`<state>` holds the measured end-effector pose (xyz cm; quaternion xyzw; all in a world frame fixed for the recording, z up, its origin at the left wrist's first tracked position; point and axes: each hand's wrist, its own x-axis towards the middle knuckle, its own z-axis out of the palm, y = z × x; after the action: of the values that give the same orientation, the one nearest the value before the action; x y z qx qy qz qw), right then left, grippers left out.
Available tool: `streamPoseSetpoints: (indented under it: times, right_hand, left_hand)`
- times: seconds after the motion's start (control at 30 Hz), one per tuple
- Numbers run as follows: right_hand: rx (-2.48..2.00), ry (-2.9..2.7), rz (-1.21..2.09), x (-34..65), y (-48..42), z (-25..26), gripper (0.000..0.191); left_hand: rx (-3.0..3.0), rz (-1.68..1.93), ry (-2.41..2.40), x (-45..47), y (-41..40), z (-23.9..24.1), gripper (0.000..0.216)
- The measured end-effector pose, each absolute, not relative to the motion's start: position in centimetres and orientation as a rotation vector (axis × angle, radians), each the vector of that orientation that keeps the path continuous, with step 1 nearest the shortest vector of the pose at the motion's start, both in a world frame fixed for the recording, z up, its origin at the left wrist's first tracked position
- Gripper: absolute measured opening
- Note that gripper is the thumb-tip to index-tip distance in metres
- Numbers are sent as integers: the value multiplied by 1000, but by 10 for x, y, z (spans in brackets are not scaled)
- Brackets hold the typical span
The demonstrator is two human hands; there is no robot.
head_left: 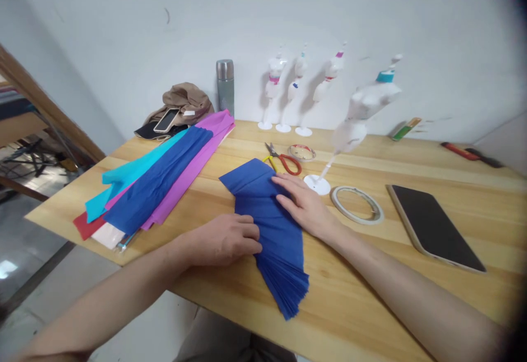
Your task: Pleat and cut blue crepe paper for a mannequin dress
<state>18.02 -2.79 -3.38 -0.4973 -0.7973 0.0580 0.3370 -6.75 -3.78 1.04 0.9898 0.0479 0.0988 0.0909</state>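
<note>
Blue paper (pixel 274 213) on the near middle of the wooden table (pixel 349 307), lying lengthwise between both hands. Done, as far as visible: narrow, tightly stacked pleats (pixel 288 290) at the near end, fanned out toward the table's near edge. Not yet pleated: the far portion, broad and mostly flat, with only light creases. Seemingly partway along, with folds well short of the whole length. Left hand (pixel 230 238) at the paper's left edge, fingers curled in; cannot tell whether pinching a fold or only pressing. Right hand (pixel 304 208) laid along the right side, fingers extended and touching the sheet, not closed around anything. Just beyond, a red-handled tool (pixel 284 157), scissors or pliers, hard to tell which, free of both hands. To the right, a tape roll (pixel 362 220); farther off, a white dress form (pixel 364 104) with a turquoise band (pixel 386 77) at the neck. At left, well apart from the blue paper, a pile of coloured sheets (pixel 160 175), under neither hand.
</note>
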Motion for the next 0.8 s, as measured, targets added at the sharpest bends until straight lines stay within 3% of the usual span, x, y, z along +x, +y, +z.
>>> streamPoseSetpoints:
  times: [0.23, 0.4, 0.57, 0.8]
  right_hand:
    - [-1258, -2361, -10, 157, 3, -9, 41]
    - [-1309, -2629, -80, 119, 48, -3, 52]
    - [-1251, -2725, -121, 99, 50, 7, 25]
    - [-1395, -2224, -407, 119, 53, 31, 28]
  left_hand:
    - [2936, 307, 147, -68, -35, 8, 23]
    - [2910, 318, 156, -68, -34, 5, 18]
    - [2924, 357, 162, -70, -36, 6, 19]
    - [2977, 472, 352, -60, -25, -3, 22]
